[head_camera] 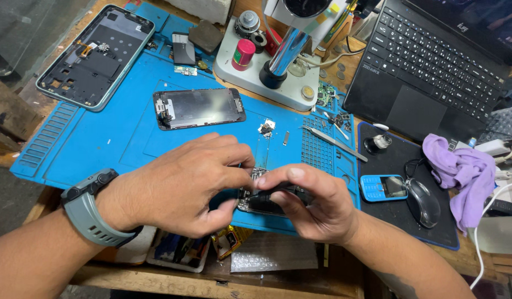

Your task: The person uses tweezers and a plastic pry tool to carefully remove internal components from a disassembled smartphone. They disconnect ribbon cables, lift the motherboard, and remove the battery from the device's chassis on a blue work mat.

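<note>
We had an opened phone body [256,204] lying near the front edge of the blue silicone mat [101,144], mostly hidden under both hands, with only a strip of dark, glossy internals and a silvery rim showing between them. Our left hand [184,185] was curled over it, fingers drawn together and thumb tucked under, steadying it; whether it truly pinched the frame we could not tell. Our right hand [308,202] pinched a slim black tool [272,192] between thumb and forefinger, its tip pointed at the internals. Judging by the layout, the work looked well under way but unfinished: 1 detached screen panel [199,107], flat, dark and glassy with a metal bracket at its left end, lay apart near the mat's middle, and small loose parts [266,128] sat just beyond the hands. Steel tweezers [333,143] rested on the mat's ribbed right section. At the far left corner lay a larger empty phone housing [95,56], matte black inside a pale rim. Beyond the mat's far edge stood a microscope stand [272,66] with a white base and chrome post. Off the right edge, on a black pad [394,221], were a small blue keypad phone [383,187], a black mouse [423,202] and a crumpled purple cloth [460,171], with a black laptop [433,66] behind.
</note>
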